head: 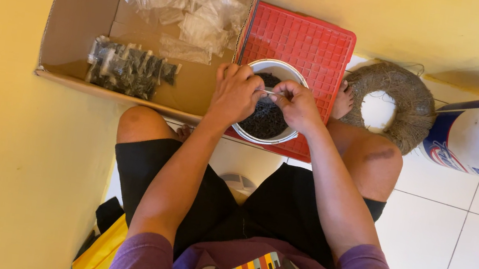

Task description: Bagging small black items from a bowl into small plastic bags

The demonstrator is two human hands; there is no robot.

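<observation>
Left hand (236,93) and right hand (296,103) meet over the white bowl (275,67) of small dark pieces (264,119), fingers pinched on a small clear bag (267,92) between them. Filled packets (129,67) lie at nine o'clock in the cardboard box (79,3) — empty bags (187,0) at eleven. Holding the bag's mouth open over the bowl would likely catch spills — a judgement.
</observation>
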